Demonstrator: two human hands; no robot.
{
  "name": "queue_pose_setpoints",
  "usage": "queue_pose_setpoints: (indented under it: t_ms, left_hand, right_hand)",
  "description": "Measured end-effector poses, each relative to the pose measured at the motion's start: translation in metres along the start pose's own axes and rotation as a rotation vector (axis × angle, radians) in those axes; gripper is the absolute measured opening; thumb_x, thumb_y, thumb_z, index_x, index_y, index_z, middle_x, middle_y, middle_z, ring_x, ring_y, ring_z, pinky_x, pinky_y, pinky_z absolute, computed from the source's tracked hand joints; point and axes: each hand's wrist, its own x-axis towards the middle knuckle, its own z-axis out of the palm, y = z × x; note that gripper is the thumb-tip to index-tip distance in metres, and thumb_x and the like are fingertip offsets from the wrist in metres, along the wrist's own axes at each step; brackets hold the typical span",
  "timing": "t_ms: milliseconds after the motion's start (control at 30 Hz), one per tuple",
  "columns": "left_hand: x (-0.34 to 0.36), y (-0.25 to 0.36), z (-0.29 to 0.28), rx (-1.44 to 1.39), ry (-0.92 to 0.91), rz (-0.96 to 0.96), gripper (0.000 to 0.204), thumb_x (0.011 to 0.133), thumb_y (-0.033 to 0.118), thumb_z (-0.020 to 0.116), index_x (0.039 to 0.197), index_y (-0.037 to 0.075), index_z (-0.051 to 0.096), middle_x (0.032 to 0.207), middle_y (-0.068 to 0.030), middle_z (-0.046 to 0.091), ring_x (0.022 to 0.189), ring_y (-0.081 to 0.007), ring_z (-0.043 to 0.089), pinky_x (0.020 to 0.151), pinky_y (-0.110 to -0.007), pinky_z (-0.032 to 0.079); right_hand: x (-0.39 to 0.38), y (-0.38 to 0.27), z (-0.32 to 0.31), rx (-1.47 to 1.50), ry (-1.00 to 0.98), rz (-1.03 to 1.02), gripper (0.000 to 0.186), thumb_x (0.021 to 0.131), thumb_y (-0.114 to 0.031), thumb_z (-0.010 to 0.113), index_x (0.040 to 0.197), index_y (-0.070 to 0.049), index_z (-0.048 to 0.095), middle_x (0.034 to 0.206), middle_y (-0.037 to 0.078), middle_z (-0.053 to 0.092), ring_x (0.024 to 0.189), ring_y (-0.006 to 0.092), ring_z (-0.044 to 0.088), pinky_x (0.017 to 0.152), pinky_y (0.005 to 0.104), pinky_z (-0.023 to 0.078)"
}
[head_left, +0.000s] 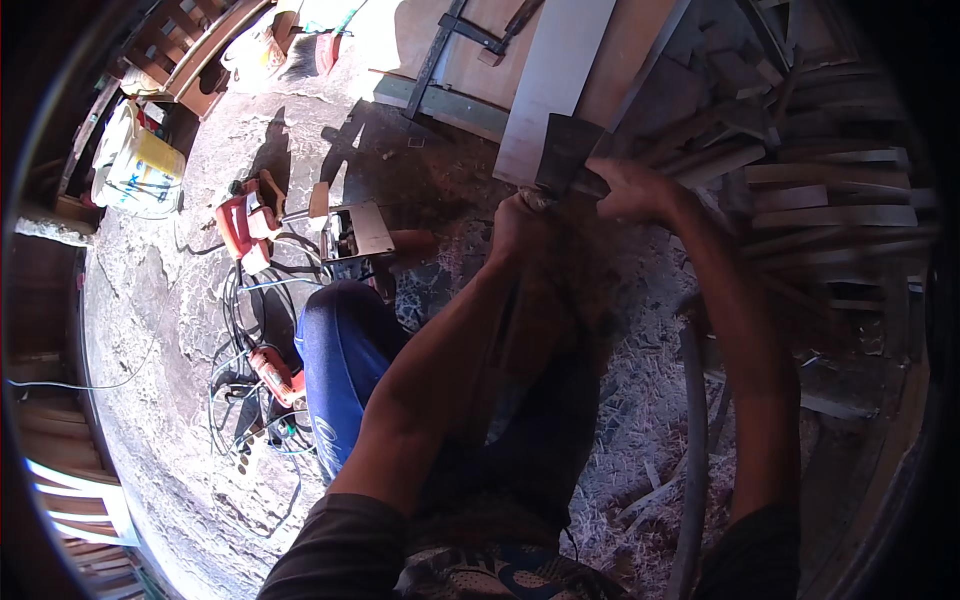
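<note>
A dark, flat-faced block [570,148] is held between my hands, over the near end of a long pale board [553,85]. I cannot make out what kind of thing it is. My left hand [520,228] is closed at its lower left corner, with a small whitish bit showing at the fingers. From the right, my right hand [640,190] grips its lower right side, the thumb above and the fingers below, slightly blurred. Beneath my forearms are my bent legs, the left knee [345,310] in blue cloth.
Left of the knee lie a red power tool [240,228], a metal-plated tool [358,230], another red tool [275,375] and tangled cords. A clamp [470,35] rests on panels ahead. Wood strips [830,215] pile up on the right. A white bucket [140,165] stands far left.
</note>
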Motion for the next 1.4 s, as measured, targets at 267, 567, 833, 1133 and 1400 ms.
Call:
queue_pose_setpoints:
  t_ms: [267,567,833,1133,1400]
  left_hand:
    - [0.041,-0.022,0.011,-0.011,-0.108,-0.259,0.02,0.077,0.017,0.072,0.08,-0.003,0.07,0.082,-0.0202,0.073,0.084,-0.0318,0.074,0.072,-0.04,0.056]
    - [0.015,0.003,0.016,0.433,0.083,-0.24,0.036,0.084,0.03,0.066,0.099,-0.002,0.071,0.097,-0.0256,0.071,0.097,-0.0457,0.067,0.078,-0.051,0.053]
    - [-0.027,0.058,-0.049,-0.505,-0.788,-0.044,0.017,0.084,0.012,0.07,0.098,0.002,0.071,0.092,0.0007,0.071,0.082,-0.0089,0.063,0.072,-0.029,0.053]
    - [-0.015,0.04,0.007,0.254,0.164,-0.028,0.04,0.08,0.031,0.075,0.105,0.001,0.068,0.096,-0.0235,0.072,0.094,-0.0409,0.071,0.079,-0.044,0.057]
    - [-0.006,0.034,0.026,0.434,0.269,-0.195,0.044,0.077,0.04,0.078,0.1,0.003,0.069,0.096,-0.0198,0.074,0.092,-0.0375,0.072,0.079,-0.046,0.056]
  right_hand:
    - [-0.002,-0.002,-0.049,0.016,0.214,0.068,0.063,0.075,-0.013,0.065,0.135,-0.003,0.051,0.09,0.017,0.068,0.074,0.0254,0.067,0.063,0.0386,0.054]
    - [0.004,-0.013,-0.081,0.457,0.375,0.358,0.086,0.08,-0.021,0.068,0.152,0.005,0.029,0.077,0.006,0.06,0.056,0.013,0.056,0.045,0.0308,0.044]
    - [-0.024,-0.02,-0.024,0.665,0.318,0.343,0.088,0.079,-0.023,0.071,0.151,0.007,0.03,0.082,0.004,0.059,0.056,0.0112,0.053,0.047,0.0295,0.043]
    - [-0.05,-0.021,-0.014,0.387,0.339,0.298,0.087,0.076,-0.029,0.074,0.145,0.01,0.038,0.103,0.017,0.067,0.084,0.0262,0.067,0.072,0.0382,0.053]
    - [-0.047,-0.017,-0.019,0.142,0.414,0.132,0.062,0.078,-0.021,0.07,0.134,0.0,0.052,0.101,0.027,0.068,0.095,0.0383,0.069,0.081,0.0454,0.054]
